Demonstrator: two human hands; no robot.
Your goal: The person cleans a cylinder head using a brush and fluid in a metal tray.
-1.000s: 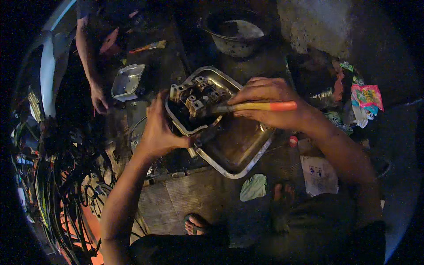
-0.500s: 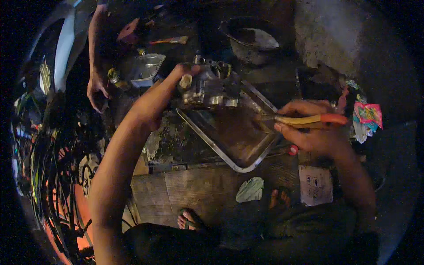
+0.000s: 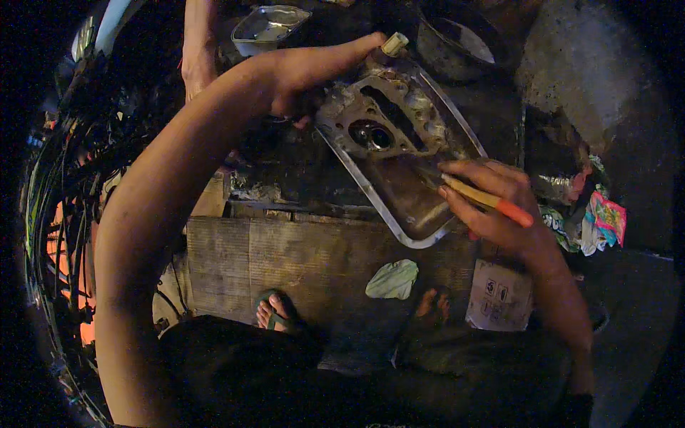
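My left hand (image 3: 310, 82) grips a metal cylinder head (image 3: 421, 118) and holds it tilted over the far part of a metal tray (image 3: 371, 187). The part's flat face is turned towards me, showing a round chamber and a long dark slot. Much of the left hand's grasp is hidden behind the casting. Beside the tray's right edge, my right hand (image 3: 492, 196) is closed around a paintbrush (image 3: 477, 194) with a yellowish handle and orange end. Its dark tip points left over brown, wet-looking liquid, just below the cylinder head.
A clear plastic tub (image 3: 267, 32) and another person's hand (image 3: 200, 75) are at the far left. A dark bucket (image 3: 460, 43) stands far right. Cables (image 3: 57, 207) crowd the left side. Cardboard (image 3: 285, 246), a pale cloth (image 3: 392, 279) and colourful packets (image 3: 603, 221) lie nearer.
My left hand has turned the cylinder head so its flat face shows. The brush now slants more downward at its handle end. The whole view has shifted.
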